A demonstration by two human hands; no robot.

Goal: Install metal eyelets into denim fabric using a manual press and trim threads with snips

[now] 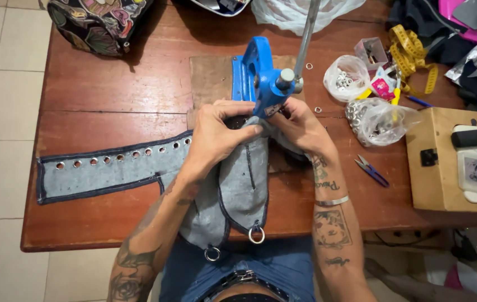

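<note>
My left hand [216,134] presses down on a grey denim piece [109,170] with dark blue edging and a row of metal eyelets, pinching it under the head of a blue hand press [261,78]. On the other side of the press head, my right hand [300,126] grips the same fabric. The press stands on a wooden board [210,78], and its metal lever [305,33] rises toward the far edge. The fabric's near end hangs over the table edge with two metal rings [256,235].
Two clear bags of metal eyelets [346,77] lie right of the press, with a yellow tape measure [412,53] and small purple snips [371,169]. A tan wooden box [445,168] stands at the right, and a patterned bag [98,22] at the far left corner.
</note>
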